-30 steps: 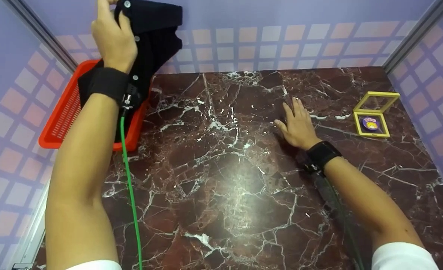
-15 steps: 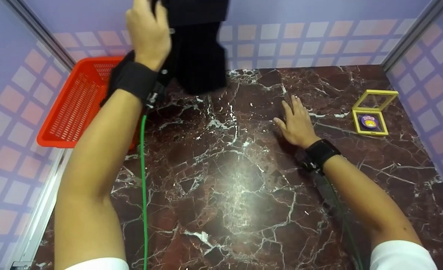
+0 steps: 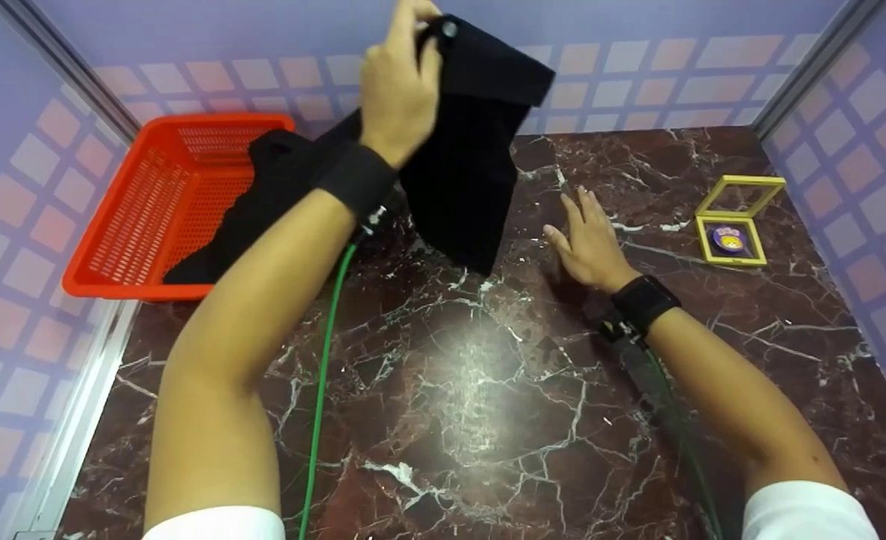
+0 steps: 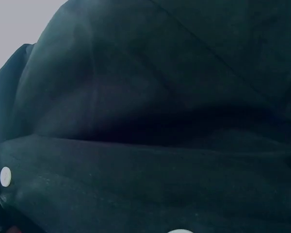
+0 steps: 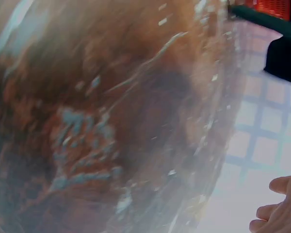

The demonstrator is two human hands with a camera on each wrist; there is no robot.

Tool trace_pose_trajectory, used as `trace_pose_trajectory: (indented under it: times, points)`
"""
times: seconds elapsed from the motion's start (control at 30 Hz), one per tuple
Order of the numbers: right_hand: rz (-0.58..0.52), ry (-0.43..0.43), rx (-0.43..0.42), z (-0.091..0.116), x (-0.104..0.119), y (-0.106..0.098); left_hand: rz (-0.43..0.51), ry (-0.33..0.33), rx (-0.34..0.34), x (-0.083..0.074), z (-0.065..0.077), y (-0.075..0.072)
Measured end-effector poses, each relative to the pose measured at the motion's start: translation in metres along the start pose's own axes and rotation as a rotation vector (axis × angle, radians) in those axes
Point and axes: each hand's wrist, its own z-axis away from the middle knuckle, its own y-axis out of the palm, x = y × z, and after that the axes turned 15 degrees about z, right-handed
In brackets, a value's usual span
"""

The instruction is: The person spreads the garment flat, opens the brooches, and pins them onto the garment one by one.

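My left hand point(image 3: 401, 94) pinches a black buttoned shirt point(image 3: 469, 165) at its collar, up against the back wall in the head view. One part of the shirt hangs down toward the marble table, while the rest trails left into the red basket point(image 3: 124, 225). Dark cloth with pale buttons point(image 4: 6, 176) fills most of the left wrist view, and the grip itself is hidden there. Palm down, my right hand point(image 3: 593, 244) rests on the table with its fingers extended, holding nothing. Its fingers also show at the right edge of the right wrist view.
A small yellow-framed display case point(image 3: 735, 261), lid up, stands on the table right of my right hand, with a round purple badge point(image 3: 729, 239) inside. Patterned panels point(image 3: 578, 67) enclose the table at the back and sides. A green cable point(image 3: 322, 375) runs from my left wrist.
My left hand has moved right, drawing the shirt partly out of the basket, whose inside now shows more. The right hand stays in place.
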Motion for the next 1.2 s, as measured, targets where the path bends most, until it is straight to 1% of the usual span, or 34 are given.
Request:
trace_pose_trajectory:
  times: [0.1,0.23,0.4,0.5,0.6,0.67,0.73,0.8,0.9,0.93,1.03,1.13,1.2]
  points:
    - [-0.049,-0.011,0.002,-0.001,0.006,-0.007,0.037,0.011,0.029,-0.001,0.007,0.012]
    - [-0.129,-0.011,-0.02,-0.004,0.013,-0.017,0.049,0.005,0.07,-0.003,0.015,0.028]
    - [-0.248,0.018,-0.033,-0.006,0.016,-0.027,0.061,-0.003,0.128,-0.007,0.025,0.05]
    - [-0.348,0.038,-0.036,-0.006,0.014,-0.035,0.068,0.001,0.15,-0.011,0.031,0.061]
    - [-0.472,0.071,-0.035,-0.003,0.012,-0.045,0.062,0.003,0.169,-0.014,0.039,0.074]
    - [-0.577,0.095,-0.039,-0.001,0.012,-0.052,0.057,0.002,0.186,-0.016,0.045,0.082]
    - [-0.668,0.142,-0.055,0.002,0.011,-0.058,0.056,-0.006,0.21,-0.018,0.052,0.091]
    - [-0.801,0.174,-0.073,0.004,0.011,-0.063,0.064,-0.012,0.23,-0.02,0.058,0.099]
    - [-1.018,0.202,-0.134,0.007,0.009,-0.067,0.094,-0.013,0.25,-0.022,0.067,0.109]
    - [-1.1,0.194,-0.151,0.008,0.008,-0.067,0.102,-0.012,0.252,-0.022,0.069,0.111]
    - [-1.29,0.168,-0.192,0.011,0.001,-0.065,0.117,-0.005,0.263,-0.023,0.077,0.117]
    - [-1.495,0.131,-0.185,0.017,-0.006,-0.061,0.113,0.001,0.3,-0.024,0.086,0.12]
    - [-1.653,0.08,-0.168,0.02,-0.01,-0.057,0.098,0.01,0.336,-0.023,0.092,0.121]
